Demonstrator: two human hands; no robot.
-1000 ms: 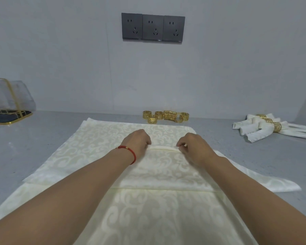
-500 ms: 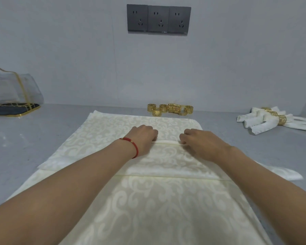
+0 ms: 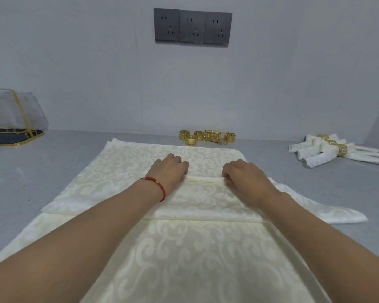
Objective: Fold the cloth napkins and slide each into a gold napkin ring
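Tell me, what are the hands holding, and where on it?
Both hands, left and right, pinch the napkin at its rolled edge, one at each end of the roll.

No text, label or number can be read. Small marks on the wall sockets (image 3: 193, 27) are too blurred.

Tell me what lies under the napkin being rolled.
Under the napkin lies another cream patterned cloth, spread over the grey counter. Both hands grip the rolled edge. Anything beneath the cloths is covered.
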